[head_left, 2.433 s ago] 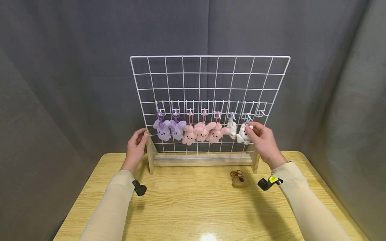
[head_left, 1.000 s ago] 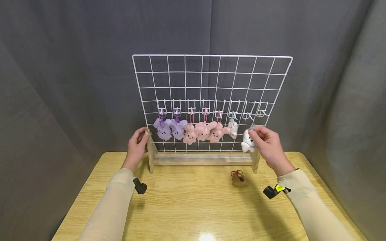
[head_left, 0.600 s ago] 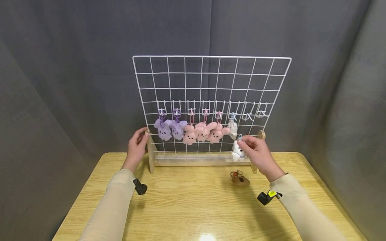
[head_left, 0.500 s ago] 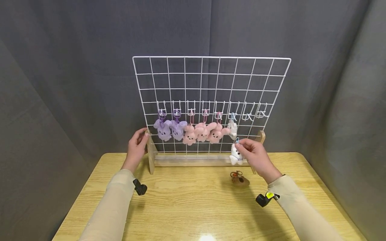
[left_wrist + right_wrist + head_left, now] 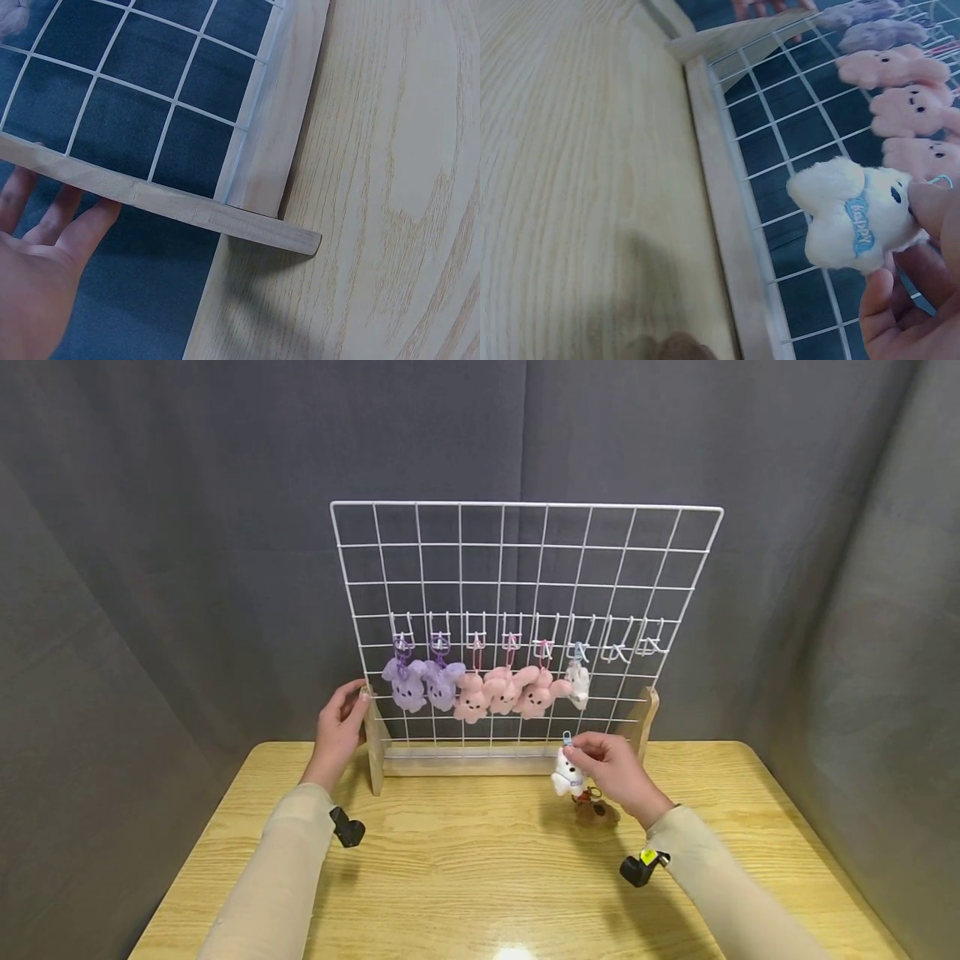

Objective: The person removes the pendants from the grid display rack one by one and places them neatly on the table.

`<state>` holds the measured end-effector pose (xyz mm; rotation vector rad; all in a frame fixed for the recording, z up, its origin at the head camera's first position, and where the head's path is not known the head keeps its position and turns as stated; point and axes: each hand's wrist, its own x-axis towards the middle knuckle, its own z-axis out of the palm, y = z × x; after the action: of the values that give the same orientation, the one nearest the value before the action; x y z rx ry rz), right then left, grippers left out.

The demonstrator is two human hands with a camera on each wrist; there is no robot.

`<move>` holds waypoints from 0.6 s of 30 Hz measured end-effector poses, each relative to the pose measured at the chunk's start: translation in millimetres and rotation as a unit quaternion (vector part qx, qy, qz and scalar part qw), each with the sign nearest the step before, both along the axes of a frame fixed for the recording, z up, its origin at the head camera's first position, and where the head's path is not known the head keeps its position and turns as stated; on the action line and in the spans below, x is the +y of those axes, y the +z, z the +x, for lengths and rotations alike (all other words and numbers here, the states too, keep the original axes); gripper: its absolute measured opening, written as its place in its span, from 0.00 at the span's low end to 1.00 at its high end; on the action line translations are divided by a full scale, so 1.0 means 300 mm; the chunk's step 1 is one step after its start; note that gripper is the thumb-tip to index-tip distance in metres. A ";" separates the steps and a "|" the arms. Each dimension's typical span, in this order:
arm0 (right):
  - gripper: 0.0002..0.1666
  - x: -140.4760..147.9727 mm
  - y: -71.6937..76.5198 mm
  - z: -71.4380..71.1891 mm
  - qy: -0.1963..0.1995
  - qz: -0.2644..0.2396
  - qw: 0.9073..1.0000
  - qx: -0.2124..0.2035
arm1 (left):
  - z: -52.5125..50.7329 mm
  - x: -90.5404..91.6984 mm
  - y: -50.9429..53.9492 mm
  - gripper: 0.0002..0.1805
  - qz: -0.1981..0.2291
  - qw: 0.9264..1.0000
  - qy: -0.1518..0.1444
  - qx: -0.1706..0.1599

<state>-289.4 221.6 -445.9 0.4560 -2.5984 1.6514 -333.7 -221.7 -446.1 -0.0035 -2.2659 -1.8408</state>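
My right hand (image 5: 615,774) pinches a small white plush keychain (image 5: 567,774) near its head, low in front of the rack. Its blue strap pokes up above the fingertips, and the right wrist view shows a blue lettered band across the white plush (image 5: 847,214). My left hand (image 5: 339,727) grips the left wooden upright (image 5: 372,739) of the white wire grid rack (image 5: 517,543), fingers behind it. On the rack's hooks hang two purple plush keychains (image 5: 407,683), several pink ones (image 5: 537,695) and another white one (image 5: 577,683).
A brown plush keychain (image 5: 597,814) lies on the wooden table (image 5: 450,877) just below my right hand, partly overlapped by the white plush. Two bare hooks (image 5: 617,652) are at the row's right end. Grey curtains (image 5: 225,527) surround the table.
The white plush has come off its hook at the right. My right hand has carried it down and left, away from the grid. My left hand has stayed on the upright.
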 end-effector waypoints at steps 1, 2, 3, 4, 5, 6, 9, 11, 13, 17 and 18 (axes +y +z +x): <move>0.10 -0.003 -0.009 -0.003 0.000 0.003 1.000 -0.001 | 0.000 0.001 0.001 0.27 -0.001 1.000 0.001 0.000; 0.10 -0.006 -0.017 -0.007 -0.001 0.006 1.000 -0.001 | 0.000 0.002 0.002 0.27 -0.001 1.000 0.001 0.000; 0.10 -0.008 -0.026 -0.011 -0.001 0.010 1.000 0.002 | 0.000 0.003 0.002 0.27 -0.001 1.000 0.002 -0.001; 0.10 -0.011 -0.035 -0.015 -0.001 0.017 1.000 0.006 | -0.001 0.004 0.002 0.27 0.001 1.000 0.002 -0.001; 0.09 -0.014 -0.044 -0.020 -0.003 0.024 1.000 0.010 | -0.001 0.004 0.002 0.27 0.001 1.000 0.003 -0.001; 0.08 -0.016 -0.053 -0.023 -0.004 0.032 0.999 0.017 | -0.002 0.005 0.002 0.27 0.002 1.000 0.003 -0.001; 0.07 -0.022 -0.077 -0.031 -0.004 0.050 0.998 0.033 | -0.003 0.005 0.001 0.27 -0.001 1.000 0.002 -0.002; 0.07 -0.026 -0.091 -0.034 0.000 0.057 0.998 0.039 | -0.004 0.004 -0.001 0.27 -0.001 1.000 0.001 -0.003; 0.06 -0.029 -0.104 -0.037 0.005 0.060 0.998 0.033 | -0.005 0.002 -0.003 0.27 0.001 1.000 0.001 -0.003; 0.06 -0.034 -0.125 -0.042 0.018 0.078 0.996 0.025 | -0.008 -0.001 -0.006 0.27 0.004 1.000 0.000 -0.001; 0.06 -0.034 -0.130 -0.043 0.018 0.084 0.996 0.023 | -0.009 -0.001 -0.006 0.27 0.004 1.000 -0.001 -0.001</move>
<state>-302.2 211.3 -485.1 0.5429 -2.7225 1.4178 -336.2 -221.9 -447.9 -0.0023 -2.2596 -1.8508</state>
